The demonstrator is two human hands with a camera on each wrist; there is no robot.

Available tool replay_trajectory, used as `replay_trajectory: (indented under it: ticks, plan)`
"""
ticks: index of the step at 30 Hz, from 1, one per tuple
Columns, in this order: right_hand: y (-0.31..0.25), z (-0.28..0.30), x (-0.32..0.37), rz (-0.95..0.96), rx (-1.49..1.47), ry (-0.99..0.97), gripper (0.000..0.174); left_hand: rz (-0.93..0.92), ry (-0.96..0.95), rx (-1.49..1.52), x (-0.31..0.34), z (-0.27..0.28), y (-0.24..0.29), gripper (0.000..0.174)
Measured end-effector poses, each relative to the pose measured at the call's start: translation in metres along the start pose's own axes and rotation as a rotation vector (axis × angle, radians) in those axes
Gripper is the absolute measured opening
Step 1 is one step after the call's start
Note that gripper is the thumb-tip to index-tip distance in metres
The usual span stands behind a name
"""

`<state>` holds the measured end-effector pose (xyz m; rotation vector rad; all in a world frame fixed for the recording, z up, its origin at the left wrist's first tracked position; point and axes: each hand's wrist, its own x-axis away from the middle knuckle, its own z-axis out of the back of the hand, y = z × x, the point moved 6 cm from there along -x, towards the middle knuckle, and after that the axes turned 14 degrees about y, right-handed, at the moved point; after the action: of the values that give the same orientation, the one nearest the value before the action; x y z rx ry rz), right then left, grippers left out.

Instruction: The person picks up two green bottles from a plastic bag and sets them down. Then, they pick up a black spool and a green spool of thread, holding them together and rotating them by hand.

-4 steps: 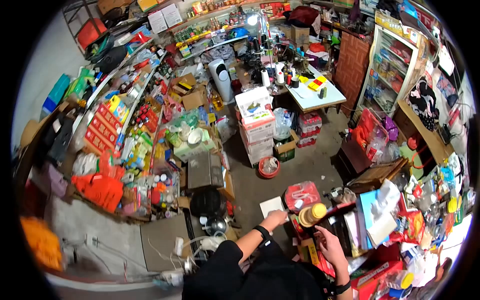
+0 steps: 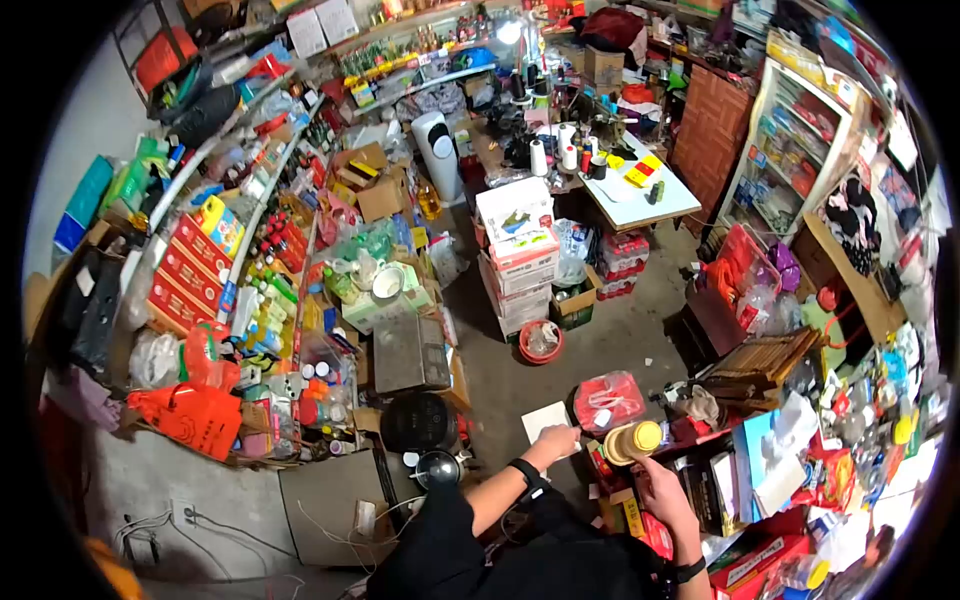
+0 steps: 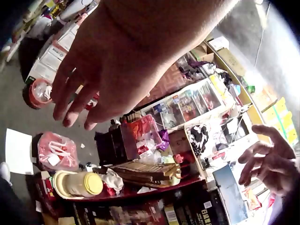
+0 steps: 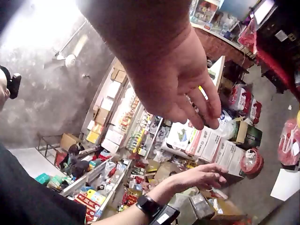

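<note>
My left hand (image 2: 553, 447) reaches forward over the floor, its fingers loosely bent with nothing between them. Below it in the head view lies a white flat sheet (image 2: 548, 424). My right hand (image 2: 665, 492) hovers to the right, and its fingertips overlap the lower edge of a cream jar with a yellow lid (image 2: 633, 442). In the left wrist view that jar (image 3: 77, 183) stands upright on a cluttered red-edged surface, with the right hand (image 3: 272, 161) well apart from it, fingers spread. The right wrist view shows the right hand (image 4: 180, 89) relaxed and holding nothing.
A red plastic-wrapped pack (image 2: 608, 401) lies on the floor behind the jar. Stacked white boxes (image 2: 518, 255) and a red basket (image 2: 540, 341) stand farther ahead. Crowded shelves (image 2: 215, 265) line the left; folders and papers (image 2: 765, 445) crowd the right.
The head view has shifted slightly. My right hand's fingers have moved closer to the jar in the head view and look straighter. The left hand stays nearly in place.
</note>
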<state>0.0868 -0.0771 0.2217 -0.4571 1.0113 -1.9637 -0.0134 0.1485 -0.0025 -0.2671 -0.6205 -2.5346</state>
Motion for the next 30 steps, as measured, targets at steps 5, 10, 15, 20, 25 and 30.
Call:
replay_trajectory:
  ticks: [5, 10, 15, 20, 25, 30]
  plan:
    - [-0.006, -0.004, -0.098, 0.072, 0.146, -0.002, 0.044, 0.045, 0.052, -0.109, -0.057, 0.045, -0.066, 0.031]
    - [0.007, -0.009, -0.130, 0.129, 0.211, -0.089, 0.041, 0.184, 0.046, 0.127, -0.048, 0.029, -0.100, 0.029]
    - [0.020, -0.026, -0.161, 0.229, 0.259, -0.171, 0.039, 0.295, 0.049, 0.093, -0.036, 0.000, -0.136, 0.027]
    - [0.024, -0.038, -0.179, 0.258, 0.154, -0.263, 0.032, 0.494, 0.126, 0.210, 0.009, 0.043, -0.129, 0.029]
    - [0.023, -0.048, -0.199, 0.330, -0.001, -0.217, 0.033, 0.549, 0.109, 0.176, 0.036, 0.059, -0.147, 0.031]
    - [0.022, -0.085, -0.235, 0.221, 0.012, -0.360, 0.033, 0.597, 0.052, 0.182, 0.030, 0.094, -0.172, 0.030]
